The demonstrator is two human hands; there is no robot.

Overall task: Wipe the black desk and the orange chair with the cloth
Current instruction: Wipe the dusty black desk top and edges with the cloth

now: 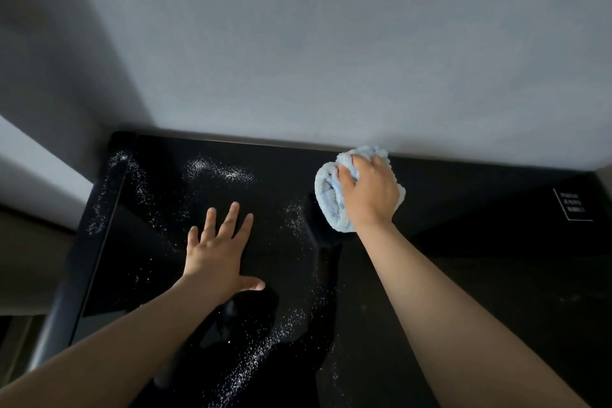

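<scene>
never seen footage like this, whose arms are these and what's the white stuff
No machine here: a person wears one camera on the head, looking forward and down, so both bare arms are their own. The left hand lies flat, fingers spread, on the black desk. The right hand grips a bunched light blue cloth near the desk's far edge, by the grey wall. White specks are scattered over the desk's left part. A small white label sits at far right.

Cloth (334, 195) on desk (463, 275) by wall (331, 43); powder (218, 169) left
</scene>
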